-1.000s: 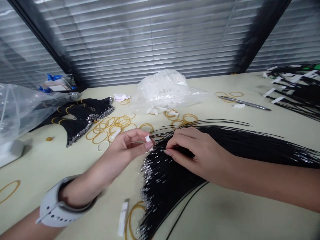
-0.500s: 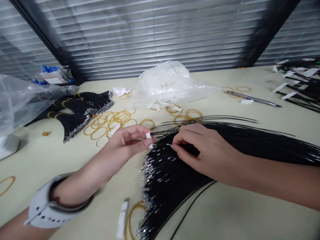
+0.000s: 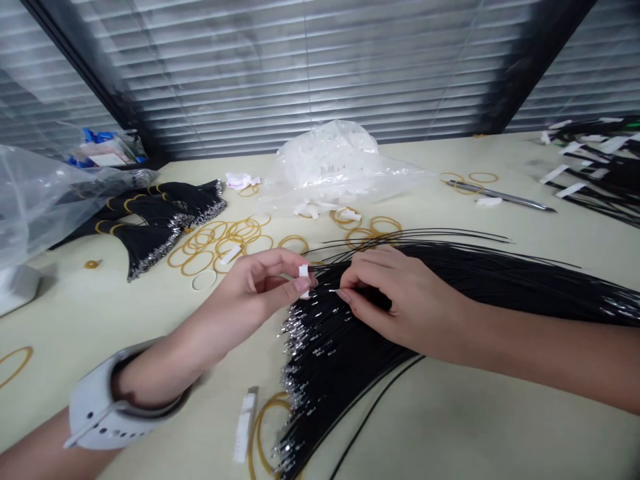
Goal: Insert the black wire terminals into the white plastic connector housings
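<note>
My left hand (image 3: 265, 287) is closed on a small white connector housing (image 3: 304, 272), held between thumb and fingers. Black wires run from the housing to the right. My right hand (image 3: 400, 293) pinches a thin black wire whose silvery crimped terminal (image 3: 332, 291) sticks out to the left of the fingertips, a short gap from the housing. Beneath both hands lies a large bundle of black wires (image 3: 360, 373), its metal-tipped ends fanned along the left side. Part of the pinched wire is hidden by my right hand.
Yellow rubber bands (image 3: 215, 243) lie scattered behind my left hand. A clear plastic bag of white parts (image 3: 327, 160) sits at the back. Banded wire bundles (image 3: 150, 247) are on the left. A pen (image 3: 503, 196) and white-tagged cables (image 3: 600, 160) lie right. A white strip (image 3: 245, 427) is in front.
My left hand has shifted slightly right and turned the connector housing a little. The terminal in my right hand has moved slightly left; both hands keep their holds.
</note>
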{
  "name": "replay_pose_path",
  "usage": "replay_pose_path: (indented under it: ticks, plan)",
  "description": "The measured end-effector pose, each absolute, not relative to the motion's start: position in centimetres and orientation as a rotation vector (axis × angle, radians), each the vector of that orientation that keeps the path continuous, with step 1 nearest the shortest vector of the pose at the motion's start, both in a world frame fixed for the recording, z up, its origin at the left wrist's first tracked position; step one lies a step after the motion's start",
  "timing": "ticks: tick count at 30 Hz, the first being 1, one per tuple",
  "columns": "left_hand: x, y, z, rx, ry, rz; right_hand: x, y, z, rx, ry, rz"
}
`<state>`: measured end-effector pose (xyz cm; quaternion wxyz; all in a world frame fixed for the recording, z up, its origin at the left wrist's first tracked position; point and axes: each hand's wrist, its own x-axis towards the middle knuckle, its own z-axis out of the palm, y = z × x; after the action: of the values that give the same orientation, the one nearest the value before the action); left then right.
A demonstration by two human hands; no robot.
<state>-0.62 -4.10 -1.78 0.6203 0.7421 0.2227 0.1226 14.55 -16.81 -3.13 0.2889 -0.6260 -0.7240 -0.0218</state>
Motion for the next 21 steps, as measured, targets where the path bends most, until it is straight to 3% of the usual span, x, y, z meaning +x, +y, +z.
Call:
replay_pose_path:
  ticks: [12,17,21]
  plan:
    - [-0.7,-5.0,-1.5,1.692,0.506,0.274,14.2,-16.7,-3.1,-1.541,-2.155,-0.288]
    - [-0.9,-4.8,-1.1,1.72,0.527,0.368,14.2,-16.7,-2.9,-1.56,-1.988,-0.232]
    - [-1.7,-3.8,-0.6,2.157,0.26,0.406,14.2,-16.9,-2.8,-1.568,-1.918,-0.173]
